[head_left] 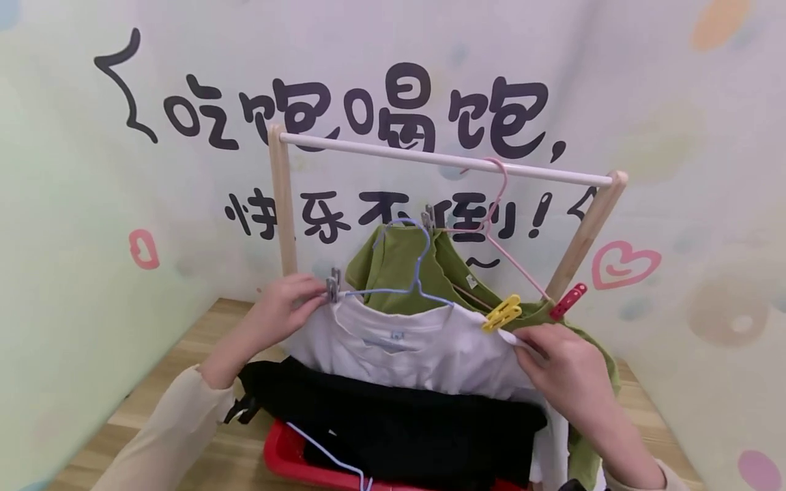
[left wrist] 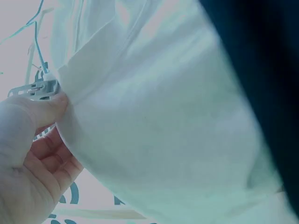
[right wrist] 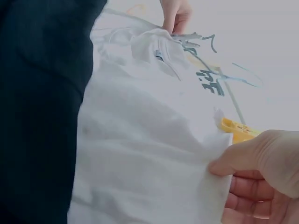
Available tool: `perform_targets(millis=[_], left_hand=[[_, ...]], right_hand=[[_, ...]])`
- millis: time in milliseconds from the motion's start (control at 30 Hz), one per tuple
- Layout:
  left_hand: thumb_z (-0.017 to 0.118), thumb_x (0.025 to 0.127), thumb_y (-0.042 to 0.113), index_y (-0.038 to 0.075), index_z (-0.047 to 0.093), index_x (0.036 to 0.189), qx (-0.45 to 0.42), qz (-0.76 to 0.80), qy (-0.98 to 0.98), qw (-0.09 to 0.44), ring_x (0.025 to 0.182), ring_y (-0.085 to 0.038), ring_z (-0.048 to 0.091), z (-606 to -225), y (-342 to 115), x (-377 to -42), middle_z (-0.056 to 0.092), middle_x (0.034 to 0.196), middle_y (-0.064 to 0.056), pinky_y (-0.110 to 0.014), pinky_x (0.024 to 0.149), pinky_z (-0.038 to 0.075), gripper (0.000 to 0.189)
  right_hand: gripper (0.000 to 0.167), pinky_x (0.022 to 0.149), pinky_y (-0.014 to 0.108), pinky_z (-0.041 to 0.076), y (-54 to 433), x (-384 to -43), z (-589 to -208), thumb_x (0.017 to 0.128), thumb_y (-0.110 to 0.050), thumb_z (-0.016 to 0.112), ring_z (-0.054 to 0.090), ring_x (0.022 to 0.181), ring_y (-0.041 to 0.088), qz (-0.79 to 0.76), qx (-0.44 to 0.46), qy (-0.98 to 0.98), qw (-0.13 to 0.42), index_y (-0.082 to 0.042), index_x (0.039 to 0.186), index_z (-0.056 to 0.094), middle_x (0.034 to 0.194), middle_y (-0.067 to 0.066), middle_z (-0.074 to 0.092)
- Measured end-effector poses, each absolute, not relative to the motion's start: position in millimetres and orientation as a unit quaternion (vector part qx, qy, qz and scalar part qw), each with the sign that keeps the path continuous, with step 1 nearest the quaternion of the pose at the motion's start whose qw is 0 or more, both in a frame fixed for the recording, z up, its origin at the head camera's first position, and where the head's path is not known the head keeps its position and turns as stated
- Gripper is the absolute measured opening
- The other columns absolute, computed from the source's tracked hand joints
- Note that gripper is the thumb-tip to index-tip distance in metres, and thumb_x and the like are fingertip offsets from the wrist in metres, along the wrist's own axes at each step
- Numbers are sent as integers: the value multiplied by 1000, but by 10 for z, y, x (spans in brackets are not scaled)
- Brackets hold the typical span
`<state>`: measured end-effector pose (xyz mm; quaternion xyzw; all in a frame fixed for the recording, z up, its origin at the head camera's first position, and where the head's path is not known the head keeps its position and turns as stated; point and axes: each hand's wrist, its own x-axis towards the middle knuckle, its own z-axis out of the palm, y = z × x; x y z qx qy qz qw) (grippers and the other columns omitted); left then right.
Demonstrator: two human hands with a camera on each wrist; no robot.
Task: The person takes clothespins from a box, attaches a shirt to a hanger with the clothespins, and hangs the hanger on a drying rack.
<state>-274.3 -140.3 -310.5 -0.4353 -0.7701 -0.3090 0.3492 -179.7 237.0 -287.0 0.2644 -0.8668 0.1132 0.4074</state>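
A white shirt (head_left: 430, 372) hangs on a blue hanger (head_left: 419, 269), whose hook stands below the rack's rod. My left hand (head_left: 279, 317) pinches the shirt's shoulder beside a grey clothespin (head_left: 333, 286); in the left wrist view the thumb (left wrist: 51, 109) lies on the cloth and the other fingers are behind it. The right hand (head_left: 568, 368) pinches the opposite shoulder, just outside a yellow clothespin (head_left: 502, 314). In the right wrist view its thumb (right wrist: 233, 158) presses the white cloth's edge.
Behind, a green garment (head_left: 399, 266) hangs from a pink hanger (head_left: 505, 254) on the rack's white rod (head_left: 393, 153), with a red clothespin (head_left: 568, 301). In front, a black garment (head_left: 399, 423) lies over a red basket (head_left: 279, 453), beside another blue hanger (head_left: 325, 452).
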Motion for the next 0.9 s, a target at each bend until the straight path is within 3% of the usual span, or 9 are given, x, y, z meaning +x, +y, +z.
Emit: perform_targets(millis=[167,467,667,900], left_hand=[[71,70,-14,-7,69,86,-409,-313,-770,376,69,-21,61,-2924,-1272,-2883,67,80,-13,-31,60,51,18],[69,78,-5,-9,68,90,-358,-332,-786,379,76,-30,63,-2589,-963,-3134,67,84,-19,-39,70,52,13],[67,82,-3,-8,69,93,-325,-355,-788,385,83,-32,62,-2402,-778,-3293,67,87,-20,-41,75,49,13],[65,83,-2,-9,69,94,-294,-377,-784,396,85,-33,63,-2269,-635,-3434,67,89,-22,-43,78,48,14]], right_hand=[[25,52,32,50,2383,-1803,-2729,58,5,79,59,60,16,112,266,-840,460,-2,80,71,71,7,66],[24,49,32,43,2464,-1856,-2483,59,7,76,59,56,22,124,235,-808,526,-1,81,70,68,9,65],[21,50,38,43,2502,-1875,-2325,67,7,74,59,60,26,104,206,-822,521,1,86,70,70,13,65],[18,46,35,37,2536,-1952,-2157,74,4,69,55,54,26,100,186,-829,518,-2,91,71,68,13,64]])
